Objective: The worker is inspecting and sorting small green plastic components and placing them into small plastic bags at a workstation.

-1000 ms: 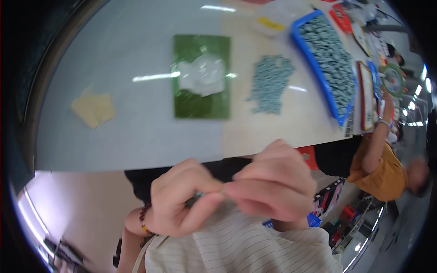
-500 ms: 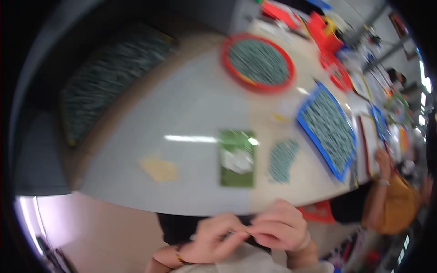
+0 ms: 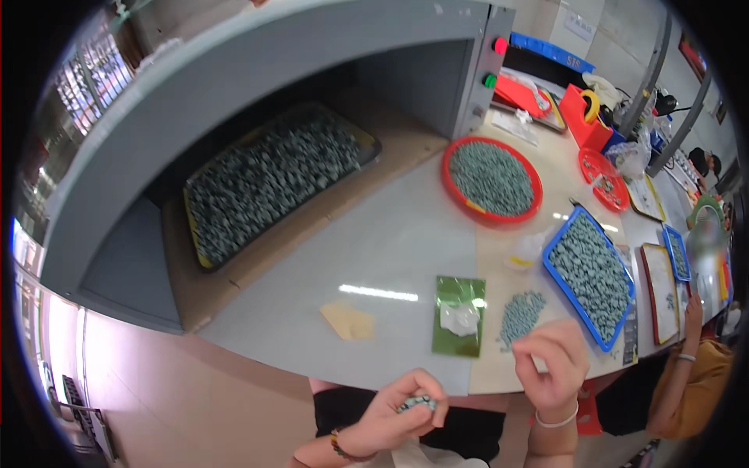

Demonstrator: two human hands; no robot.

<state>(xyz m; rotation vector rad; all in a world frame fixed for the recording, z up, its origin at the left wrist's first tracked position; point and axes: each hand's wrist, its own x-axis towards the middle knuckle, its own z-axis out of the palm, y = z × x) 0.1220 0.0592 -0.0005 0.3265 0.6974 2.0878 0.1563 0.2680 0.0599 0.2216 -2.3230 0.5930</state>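
Observation:
My left hand (image 3: 407, 407) is curled at the front edge of the table, closed around several small grey-green pieces (image 3: 417, 403) that show between thumb and fingers. To its right, my right hand (image 3: 555, 360) is raised near the table edge, thumb and forefinger bent into a ring. Whatever its fingertips may hold is too small to make out. Just beyond that hand lies a loose pile of similar grey-green pieces (image 3: 523, 313). A green mat (image 3: 446, 343) with a crumpled clear plastic bag (image 3: 460, 318) on it rests left of the pile.
A blue tray (image 3: 577, 292) and a red round tray (image 3: 448, 181) hold many such pieces. A dark tray (image 3: 204, 261) of them sits inside a grey cabinet (image 3: 257, 74). A beige scrap (image 3: 349, 321) lies on the table. At right, another person's arm (image 3: 686, 359) reaches in.
My hands, together before, are now apart: the right has moved right and forward toward the pile. The view has swung, bringing more of the grey cabinet in.

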